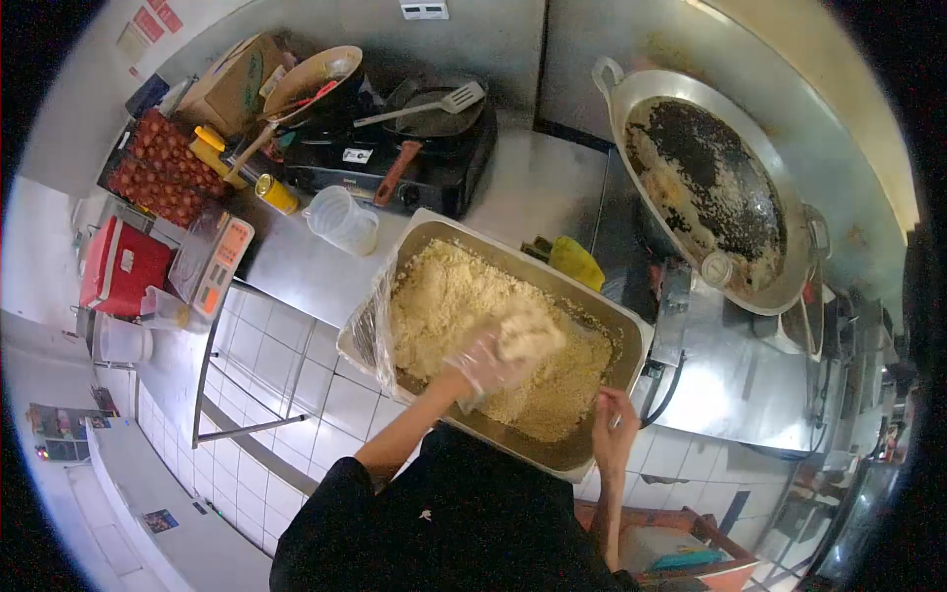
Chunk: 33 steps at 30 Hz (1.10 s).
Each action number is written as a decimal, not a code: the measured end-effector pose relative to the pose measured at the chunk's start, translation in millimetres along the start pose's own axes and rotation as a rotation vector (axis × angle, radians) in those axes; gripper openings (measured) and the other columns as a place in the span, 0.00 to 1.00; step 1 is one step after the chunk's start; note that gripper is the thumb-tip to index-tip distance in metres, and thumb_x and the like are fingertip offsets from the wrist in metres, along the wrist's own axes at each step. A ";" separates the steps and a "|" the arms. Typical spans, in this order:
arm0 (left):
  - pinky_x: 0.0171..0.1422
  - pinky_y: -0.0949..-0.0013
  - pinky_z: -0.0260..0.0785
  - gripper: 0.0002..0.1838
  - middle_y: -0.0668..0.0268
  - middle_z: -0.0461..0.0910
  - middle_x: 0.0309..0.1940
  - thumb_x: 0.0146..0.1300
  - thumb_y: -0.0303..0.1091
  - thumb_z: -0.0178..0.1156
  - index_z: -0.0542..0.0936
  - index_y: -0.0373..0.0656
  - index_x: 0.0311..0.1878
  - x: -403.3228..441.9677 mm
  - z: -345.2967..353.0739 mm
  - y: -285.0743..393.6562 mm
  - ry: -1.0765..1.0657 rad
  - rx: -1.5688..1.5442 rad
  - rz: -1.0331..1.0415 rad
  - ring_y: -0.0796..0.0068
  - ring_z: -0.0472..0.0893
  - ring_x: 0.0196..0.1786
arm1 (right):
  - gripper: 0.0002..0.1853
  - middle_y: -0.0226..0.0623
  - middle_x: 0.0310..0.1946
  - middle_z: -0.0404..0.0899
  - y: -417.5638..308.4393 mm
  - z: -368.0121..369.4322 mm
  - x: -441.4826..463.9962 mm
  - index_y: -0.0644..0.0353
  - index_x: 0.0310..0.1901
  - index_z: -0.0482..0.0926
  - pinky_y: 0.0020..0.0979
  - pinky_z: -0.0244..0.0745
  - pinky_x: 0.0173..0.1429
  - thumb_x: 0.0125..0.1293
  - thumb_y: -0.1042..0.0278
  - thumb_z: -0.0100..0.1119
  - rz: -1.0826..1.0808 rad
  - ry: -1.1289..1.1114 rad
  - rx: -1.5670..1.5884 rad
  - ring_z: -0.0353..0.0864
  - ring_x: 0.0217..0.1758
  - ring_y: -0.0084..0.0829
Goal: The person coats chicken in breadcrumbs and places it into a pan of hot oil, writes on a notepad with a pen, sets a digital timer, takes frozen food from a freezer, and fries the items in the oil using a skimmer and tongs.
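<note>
A deep metal tray (631, 335) of pale yellow crumbs (444, 286) lies in front of me. The crumbs are heaped at its left and flatter and finer at its right. My left hand (488, 363), in a clear plastic glove, is closed around a pale crumb clump (531, 333) above the middle of the tray. Motion blurs it, and whether anything lies inside the crumbs cannot be seen. Bare and wearing a ring, my right hand (616, 426) grips the tray's near right rim. Clear plastic film (370, 331) covers the tray's left end.
Behind the tray are a plastic jug (342, 221), a black stove (404, 163) with pans, and a yellow cloth or packet (576, 262). A large wok (631, 99) with dark residue stands right. At left are a scale (219, 266), a red cooler (133, 264) and a netted bag (163, 168).
</note>
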<state>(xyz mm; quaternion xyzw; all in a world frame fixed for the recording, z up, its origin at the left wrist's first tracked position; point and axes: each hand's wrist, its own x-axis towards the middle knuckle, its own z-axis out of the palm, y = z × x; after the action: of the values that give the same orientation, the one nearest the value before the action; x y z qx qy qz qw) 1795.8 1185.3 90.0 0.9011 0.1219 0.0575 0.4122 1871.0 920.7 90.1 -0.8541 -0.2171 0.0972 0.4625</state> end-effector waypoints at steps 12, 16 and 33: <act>0.71 0.51 0.61 0.28 0.54 0.78 0.58 0.59 0.54 0.62 0.77 0.50 0.59 4.4 97.7 -9.1 -0.223 0.212 -0.050 0.53 0.77 0.60 | 0.03 0.40 0.31 0.77 54.4 13.1 -14.4 0.62 0.36 0.80 0.36 0.70 0.45 0.66 0.73 0.59 -0.087 0.412 -0.152 0.75 0.34 0.40; 0.63 0.55 0.69 0.23 0.56 0.79 0.56 0.63 0.50 0.58 0.77 0.53 0.59 29.8 134.6 -13.0 -0.379 0.551 0.042 0.57 0.79 0.58 | 0.08 0.39 0.29 0.73 55.7 21.3 -10.0 0.65 0.36 0.79 0.37 0.69 0.41 0.70 0.69 0.58 -0.133 0.376 -0.201 0.72 0.34 0.37; 0.54 0.60 0.76 0.36 0.47 0.80 0.47 0.56 0.56 0.68 0.75 0.37 0.60 8.9 6.4 -44.2 -0.092 -0.026 -0.357 0.58 0.81 0.48 | 0.06 0.41 0.29 0.72 52.7 29.8 -12.3 0.67 0.34 0.77 0.39 0.68 0.42 0.68 0.72 0.58 -0.144 0.413 -0.278 0.72 0.33 0.40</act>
<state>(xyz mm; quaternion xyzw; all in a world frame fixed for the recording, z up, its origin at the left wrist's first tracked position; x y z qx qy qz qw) 1798.1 1210.9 52.4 0.8613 0.2604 -0.0562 0.4328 1864.0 912.1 29.3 -0.8937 -0.1894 -0.1431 0.3808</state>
